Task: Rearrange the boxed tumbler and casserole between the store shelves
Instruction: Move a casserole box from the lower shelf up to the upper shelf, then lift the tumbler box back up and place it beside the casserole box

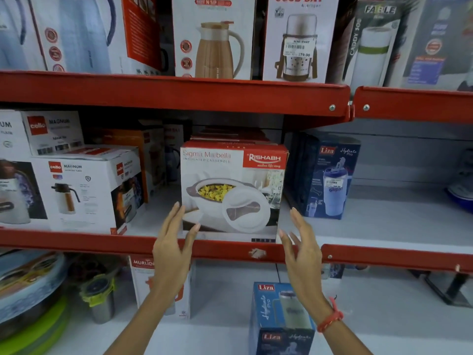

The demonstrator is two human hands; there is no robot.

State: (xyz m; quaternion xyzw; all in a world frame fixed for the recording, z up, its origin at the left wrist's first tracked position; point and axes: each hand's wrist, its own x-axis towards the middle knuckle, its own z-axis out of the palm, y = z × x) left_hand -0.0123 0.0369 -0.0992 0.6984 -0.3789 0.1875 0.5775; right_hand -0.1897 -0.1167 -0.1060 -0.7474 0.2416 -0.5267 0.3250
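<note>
Casserole box (pixel 231 190), frame centre: stiff cardboard, likely bulky, moderately heavy; side walls offering best hold. Left hand (pixel 171 242) and right hand (pixel 302 242) flanking it, spread open, gripping nothing.

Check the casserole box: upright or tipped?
Upright. The casserole box stands flat on the middle shelf, its print reading level; both hands are open beside it.

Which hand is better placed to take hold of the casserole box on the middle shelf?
Left, by a small margin. The left hand has fingertips at the casserole box's lower left edge, thumb over its front. The right hand is open, clear of the right side. Lifting likely needs both.
</note>
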